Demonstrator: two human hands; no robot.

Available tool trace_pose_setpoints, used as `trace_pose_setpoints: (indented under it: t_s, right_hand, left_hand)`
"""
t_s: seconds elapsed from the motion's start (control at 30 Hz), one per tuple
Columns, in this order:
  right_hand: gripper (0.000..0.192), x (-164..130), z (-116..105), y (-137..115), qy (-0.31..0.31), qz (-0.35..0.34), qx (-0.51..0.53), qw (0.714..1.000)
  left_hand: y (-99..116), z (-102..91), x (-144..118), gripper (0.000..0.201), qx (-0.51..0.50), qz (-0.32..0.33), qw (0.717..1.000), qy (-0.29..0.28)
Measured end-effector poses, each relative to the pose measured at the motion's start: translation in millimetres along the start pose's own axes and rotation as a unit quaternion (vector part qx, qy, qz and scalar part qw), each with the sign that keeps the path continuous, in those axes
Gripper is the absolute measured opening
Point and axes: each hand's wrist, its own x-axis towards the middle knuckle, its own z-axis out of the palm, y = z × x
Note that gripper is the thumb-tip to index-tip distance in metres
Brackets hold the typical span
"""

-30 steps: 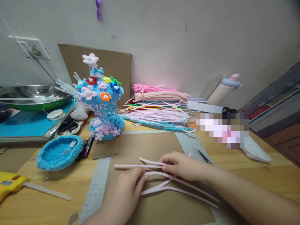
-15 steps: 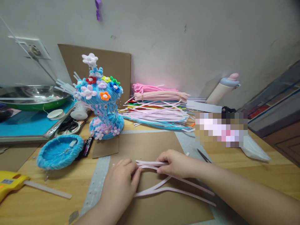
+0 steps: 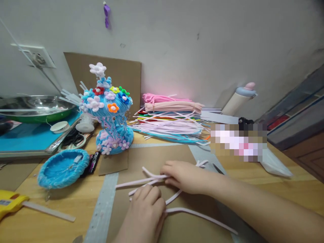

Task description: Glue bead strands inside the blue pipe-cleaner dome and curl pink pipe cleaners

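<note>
Pale pink pipe cleaners (image 3: 131,183) lie crossed over a brown cardboard sheet (image 3: 194,226). My right hand (image 3: 183,175) has its fingers closed on one bundle, whose ends fan out to the left and also poke out behind the hand. Nearer to me, my left hand (image 3: 149,207) is closed around another bundle, with a long strand (image 3: 199,216) running out to the right. The fingertips of my left hand are hidden beneath it. My two hands are close together but apart.
A blue carousel-like pipe cleaner model (image 3: 111,108) with flowers stands at back left. Nearby are a blue fuzzy bowl shape (image 3: 63,168), a yellow glue gun (image 3: 11,204) and scissors (image 3: 73,141). Stacked pipe cleaners (image 3: 172,123) lie by the wall, left of a bottle (image 3: 236,101).
My left hand has moved right and closer to me; my right hand has shifted slightly left. More pipe cleaner ends now show to the left of my hands. The view has tilted up slightly.
</note>
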Motion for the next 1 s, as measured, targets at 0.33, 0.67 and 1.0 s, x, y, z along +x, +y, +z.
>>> trace_pose_setpoints:
  t_s: [0.33,0.67,1.0]
  right_hand:
    - [0.029,38.3,-58.4,69.9,0.211,0.134,-0.089,0.964]
    - [0.029,63.5,-100.4,155.1,0.303,0.313,-0.157,0.886]
    - [0.028,-37.5,-101.5,49.1,0.320,0.327,-0.192,0.868]
  left_hand:
    - [-14.3,11.8,0.9,0.069,0.179,0.085,0.978,0.062]
    - [-17.6,13.8,1.9,0.074,0.121,0.058,0.991,-0.022]
    - [-12.5,5.2,2.2,0.067,0.074,0.023,0.994,-0.080]
